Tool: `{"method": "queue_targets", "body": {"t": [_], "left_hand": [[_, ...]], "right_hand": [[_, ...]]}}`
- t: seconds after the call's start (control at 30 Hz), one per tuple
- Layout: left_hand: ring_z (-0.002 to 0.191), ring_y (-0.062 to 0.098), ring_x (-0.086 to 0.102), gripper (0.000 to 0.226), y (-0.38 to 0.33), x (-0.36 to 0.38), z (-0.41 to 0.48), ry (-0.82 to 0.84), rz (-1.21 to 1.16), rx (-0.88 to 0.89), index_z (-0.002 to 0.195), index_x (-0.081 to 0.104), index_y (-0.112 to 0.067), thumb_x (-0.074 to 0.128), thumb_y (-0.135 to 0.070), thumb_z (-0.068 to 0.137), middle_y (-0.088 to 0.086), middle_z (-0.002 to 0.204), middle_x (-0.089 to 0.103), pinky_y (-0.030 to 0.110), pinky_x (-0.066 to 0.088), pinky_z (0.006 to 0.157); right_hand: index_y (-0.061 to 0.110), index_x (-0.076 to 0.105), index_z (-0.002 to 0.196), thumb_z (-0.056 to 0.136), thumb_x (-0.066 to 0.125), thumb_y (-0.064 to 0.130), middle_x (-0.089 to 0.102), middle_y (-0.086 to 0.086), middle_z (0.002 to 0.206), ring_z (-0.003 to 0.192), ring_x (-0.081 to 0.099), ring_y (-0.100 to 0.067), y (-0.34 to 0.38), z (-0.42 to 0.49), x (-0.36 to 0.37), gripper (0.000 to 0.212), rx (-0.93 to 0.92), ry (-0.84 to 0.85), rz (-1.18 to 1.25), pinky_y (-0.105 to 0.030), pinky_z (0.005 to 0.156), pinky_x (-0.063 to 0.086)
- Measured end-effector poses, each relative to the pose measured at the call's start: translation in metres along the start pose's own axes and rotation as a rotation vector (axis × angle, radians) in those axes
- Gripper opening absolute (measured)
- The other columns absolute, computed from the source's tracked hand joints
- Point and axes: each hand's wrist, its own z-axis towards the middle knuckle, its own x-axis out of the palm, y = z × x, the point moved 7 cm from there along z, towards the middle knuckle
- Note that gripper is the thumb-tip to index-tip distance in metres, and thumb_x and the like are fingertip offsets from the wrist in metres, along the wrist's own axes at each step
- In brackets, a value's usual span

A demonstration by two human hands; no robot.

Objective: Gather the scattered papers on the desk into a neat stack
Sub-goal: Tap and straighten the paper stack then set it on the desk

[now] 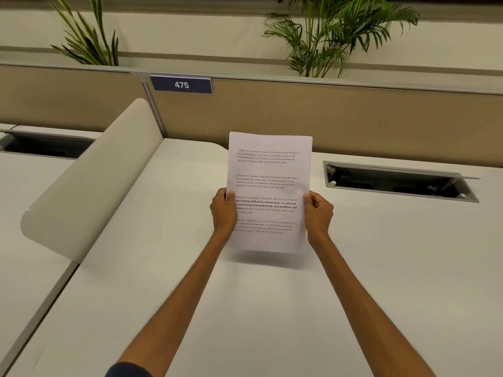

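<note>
Cream office desk [272, 308], bare nearby. Both hands grip the white printed paper stack [269, 186] upright above it, long axis vertical: left hand [223, 212] on its left edge, right hand [318, 213] opposite, both equally near.

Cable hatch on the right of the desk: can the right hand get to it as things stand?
Probably yes for the path: bare desk lies between the right hand and the open cable hatch. But that hand is gripping the papers with the left hand, so it would have to let go first.
</note>
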Motion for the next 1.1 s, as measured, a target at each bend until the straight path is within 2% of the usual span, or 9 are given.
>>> {"method": "queue_targets", "body": {"t": [0.13, 0.27, 0.4, 0.53, 0.67, 0.8, 0.9, 1.0, 1.1], "left_hand": [[0.055, 0.011, 0.041, 0.037, 0.008, -0.003, 0.018, 0.028, -0.019, -0.107, 0.065, 0.036, -0.015, 0.047, -0.012, 0.101, -0.002, 0.064, 0.047, 0.020, 0.033, 0.052], [0.066, 0.020, 0.040, 0.025, 0.018, -0.008, 0.040, 0.079, -0.008, -0.181, 0.071, 0.042, -0.009, 0.051, -0.010, 0.094, 0.010, 0.072, 0.045, 0.028, 0.029, 0.054], [0.068, 0.020, 0.042, 0.020, 0.025, -0.018, 0.070, 0.100, 0.019, -0.217, 0.072, 0.046, -0.009, 0.053, -0.008, 0.091, 0.010, 0.073, 0.047, 0.027, 0.030, 0.055], [0.068, 0.021, 0.048, 0.020, 0.034, -0.026, 0.107, 0.086, 0.067, -0.226, 0.072, 0.051, -0.009, 0.054, -0.008, 0.092, 0.011, 0.074, 0.053, 0.030, 0.035, 0.059], [0.063, 0.024, 0.053, 0.026, 0.048, -0.033, 0.144, 0.040, 0.121, -0.230, 0.068, 0.051, -0.006, 0.053, -0.008, 0.094, 0.012, 0.071, 0.059, 0.028, 0.040, 0.058], [0.052, 0.014, 0.047, 0.032, 0.067, -0.041, 0.178, -0.018, 0.159, -0.255, 0.064, 0.049, -0.007, 0.053, -0.007, 0.096, 0.001, 0.060, 0.053, 0.024, 0.038, 0.055], [0.051, 0.015, 0.042, 0.029, 0.081, -0.048, 0.200, -0.063, 0.195, -0.246, 0.064, 0.050, -0.005, 0.053, -0.005, 0.092, 0.001, 0.057, 0.048, 0.027, 0.036, 0.056], [0.050, 0.017, 0.039, 0.038, 0.093, -0.053, 0.219, -0.092, 0.248, -0.228, 0.055, 0.043, -0.009, 0.054, -0.003, 0.090, 0.001, 0.053, 0.043, 0.026, 0.031, 0.053], [0.060, 0.026, 0.047, 0.026, 0.106, -0.056, 0.233, -0.111, 0.290, -0.214, 0.065, 0.057, 0.004, 0.056, -0.005, 0.090, 0.010, 0.062, 0.053, 0.030, 0.038, 0.059]], "right_hand": [[-0.009, 0.064, 0.085, 0.092, 0.056, 0.014, 0.058, -0.015, 0.070, 0.070, 0.049, -0.016, -0.004, 0.010, 0.013, 0.024, 0.088, -0.007, 0.025, -0.029, 0.066, 0.044], [0.002, 0.067, 0.080, 0.093, 0.057, 0.011, 0.062, -0.002, 0.074, 0.066, 0.052, -0.013, -0.001, 0.019, 0.030, 0.019, 0.162, 0.023, 0.009, -0.022, 0.067, 0.046], [-0.005, 0.069, 0.085, 0.091, 0.056, 0.009, 0.062, -0.003, 0.075, 0.071, 0.054, -0.017, -0.008, 0.030, 0.058, 0.020, 0.253, 0.057, 0.019, -0.027, 0.068, 0.046], [0.008, 0.069, 0.082, 0.091, 0.057, 0.011, 0.066, -0.002, 0.081, 0.074, 0.057, -0.018, -0.014, 0.042, 0.094, 0.016, 0.321, 0.081, 0.001, -0.029, 0.071, 0.049], [0.003, 0.070, 0.083, 0.091, 0.055, 0.011, 0.061, 0.000, 0.070, 0.062, 0.051, -0.017, -0.021, 0.059, 0.135, 0.019, 0.350, 0.123, -0.067, -0.028, 0.059, 0.043], [0.006, 0.065, 0.071, 0.088, 0.055, 0.011, 0.060, -0.004, 0.070, 0.061, 0.048, -0.021, -0.029, 0.078, 0.178, 0.020, 0.353, 0.174, -0.129, -0.027, 0.056, 0.041], [-0.001, 0.069, 0.076, 0.086, 0.056, 0.010, 0.062, -0.005, 0.073, 0.065, 0.052, -0.021, -0.036, 0.088, 0.207, 0.020, 0.367, 0.210, -0.168, -0.031, 0.061, 0.046], [0.011, 0.051, 0.053, 0.081, 0.053, 0.006, 0.049, -0.002, 0.057, 0.060, 0.043, -0.023, -0.040, 0.096, 0.232, 0.029, 0.358, 0.243, -0.245, -0.030, 0.057, 0.040], [0.016, 0.038, 0.047, 0.081, 0.055, 0.004, 0.041, 0.001, 0.049, 0.055, 0.041, -0.023, -0.041, 0.100, 0.245, 0.040, 0.337, 0.246, -0.339, -0.025, 0.056, 0.037]]}}
